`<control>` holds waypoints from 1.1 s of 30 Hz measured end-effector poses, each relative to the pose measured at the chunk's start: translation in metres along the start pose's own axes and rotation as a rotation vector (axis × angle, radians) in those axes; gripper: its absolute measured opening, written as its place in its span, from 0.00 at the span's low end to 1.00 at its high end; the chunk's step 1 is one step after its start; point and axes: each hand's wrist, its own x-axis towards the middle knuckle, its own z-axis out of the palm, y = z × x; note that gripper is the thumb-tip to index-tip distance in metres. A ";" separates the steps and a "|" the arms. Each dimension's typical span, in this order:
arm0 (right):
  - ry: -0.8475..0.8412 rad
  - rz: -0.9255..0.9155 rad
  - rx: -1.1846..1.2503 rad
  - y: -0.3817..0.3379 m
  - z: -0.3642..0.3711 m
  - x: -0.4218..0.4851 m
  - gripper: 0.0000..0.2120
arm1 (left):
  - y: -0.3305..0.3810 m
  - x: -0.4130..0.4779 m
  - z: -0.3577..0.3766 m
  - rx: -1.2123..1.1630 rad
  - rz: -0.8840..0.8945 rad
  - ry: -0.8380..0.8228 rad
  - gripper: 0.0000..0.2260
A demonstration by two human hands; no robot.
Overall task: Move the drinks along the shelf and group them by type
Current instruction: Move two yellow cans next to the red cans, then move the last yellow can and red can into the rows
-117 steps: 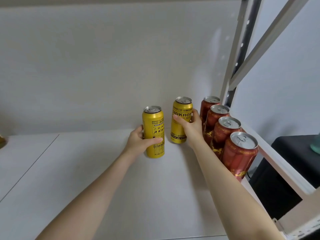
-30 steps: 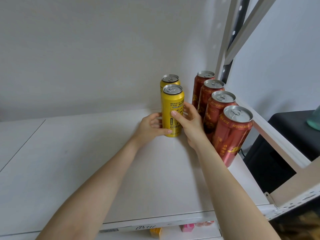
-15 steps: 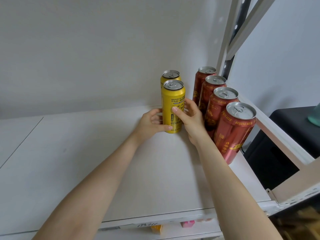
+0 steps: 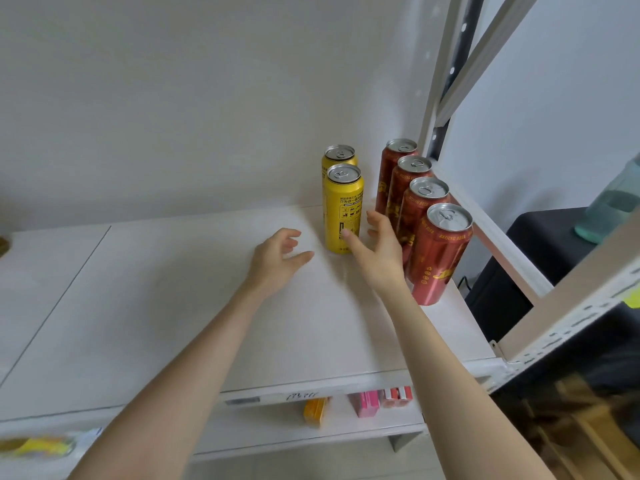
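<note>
yellow pair lined up, both hands off the cans

front yellow can (image 4: 343, 209) stands upright near the back of the shelf (image 4: 156, 306), and the rear yellow can (image 4: 339, 154) is directly behind it at 12 o'clock. the two are touching or nearly so. four red cans (image 4: 440, 258) run in a line at 3 o'clock, with a clear gap between the two groups.

left hand (image 4: 277, 258) is at 8 o'clock of the front yellow can, apart from it. its fingers are loosely spread and it holds nothing. right hand (image 4: 379, 252) sits in the gap between yellow and red, open, also gripping nothing. its thumb tip is right at the can's lower side; can't tell if it touches.

my read: grouping looks about done, and this step is the final squaring-up.

- nudge low on the can body with flat fingers. a push near the top could tip these tall cans.
- steady the yellow column from the 9 o'clock side with the left hand, and keep it parallel to the red row.
- the right wrist is just beside the frontmost red can, which stands near the shelf's front edge. pull that arm straight back toward 6 o'clock without sweeping right.
</note>
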 end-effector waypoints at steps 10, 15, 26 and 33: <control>-0.122 -0.288 -0.720 -0.027 -0.054 -0.109 0.31 | 0.008 -0.128 -0.017 0.641 0.254 0.072 0.24; -0.156 -0.353 -0.993 -0.036 -0.072 -0.160 0.33 | 0.006 -0.188 -0.031 0.883 0.235 0.111 0.26; -0.233 -0.336 -1.164 -0.064 -0.027 -0.248 0.36 | -0.039 -0.273 -0.113 1.001 0.154 0.169 0.30; -0.238 -0.312 -1.148 -0.082 0.052 -0.308 0.34 | -0.092 -0.312 -0.195 1.043 0.138 0.127 0.30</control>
